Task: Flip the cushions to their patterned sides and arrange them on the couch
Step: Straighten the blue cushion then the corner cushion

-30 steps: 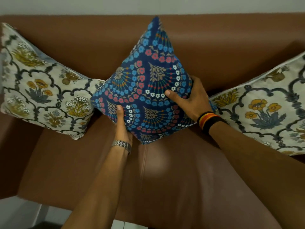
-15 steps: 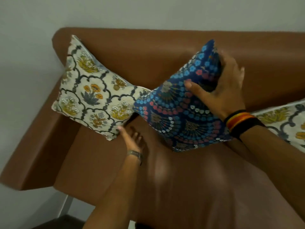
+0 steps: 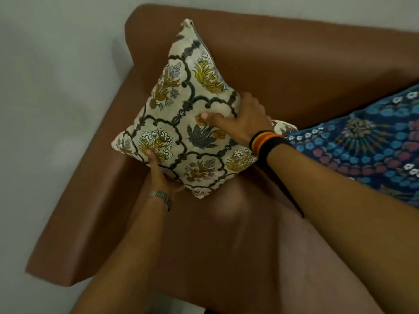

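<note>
A cream cushion (image 3: 181, 123) with grey lattice and yellow flowers stands on one corner at the left end of the brown couch (image 3: 294, 71), patterned side facing me. My left hand (image 3: 159, 172) grips its lower left edge, thumb on the front. My right hand (image 3: 240, 120) clasps its right corner, thumb pressed into the fabric. A blue cushion (image 3: 367, 143) with red, blue and white flowers leans against the backrest at the right, patterned side out, touching the cream cushion's corner.
The couch's left armrest (image 3: 90, 200) runs down the left side beside a pale wall (image 3: 49, 87). The brown seat (image 3: 226, 245) spreads below the cushions. A sliver of pale floor (image 3: 172, 309) shows at the bottom.
My view swung left. Both hands left the blue cushion, which now rests at the right, and took hold of the cream floral cushion at the couch's left end.
</note>
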Action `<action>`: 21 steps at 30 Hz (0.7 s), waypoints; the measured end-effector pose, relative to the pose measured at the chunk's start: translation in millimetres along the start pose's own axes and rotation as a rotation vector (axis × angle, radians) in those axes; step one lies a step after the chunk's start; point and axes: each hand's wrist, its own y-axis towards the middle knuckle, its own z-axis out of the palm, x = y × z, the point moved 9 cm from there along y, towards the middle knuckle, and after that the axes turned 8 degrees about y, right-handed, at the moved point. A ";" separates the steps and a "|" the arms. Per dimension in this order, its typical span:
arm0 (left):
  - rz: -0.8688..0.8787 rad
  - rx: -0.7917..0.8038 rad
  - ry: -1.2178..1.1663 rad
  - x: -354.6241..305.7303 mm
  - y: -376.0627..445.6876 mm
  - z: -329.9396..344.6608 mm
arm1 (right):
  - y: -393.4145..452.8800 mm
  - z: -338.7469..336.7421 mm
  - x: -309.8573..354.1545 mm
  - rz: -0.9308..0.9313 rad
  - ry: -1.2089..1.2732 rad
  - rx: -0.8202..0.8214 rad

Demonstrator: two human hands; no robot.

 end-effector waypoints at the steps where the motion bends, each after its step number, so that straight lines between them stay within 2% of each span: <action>1: -0.037 0.040 -0.090 -2.9 -0.8 6.1 | -0.8 2.2 -0.5 0.002 -0.004 -0.035; 3: -0.004 0.114 -0.142 -18.8 -0.6 11.4 | -7.8 5.3 2.4 0.001 0.004 -0.078; 6: 0.097 0.061 -0.094 -41.4 21.8 -7.8 | -14.6 7.8 8.7 -0.008 0.056 -0.120; 21: -0.015 0.037 0.021 -49.2 30.3 -17.4 | -7.6 21.1 7.1 0.010 0.028 -0.088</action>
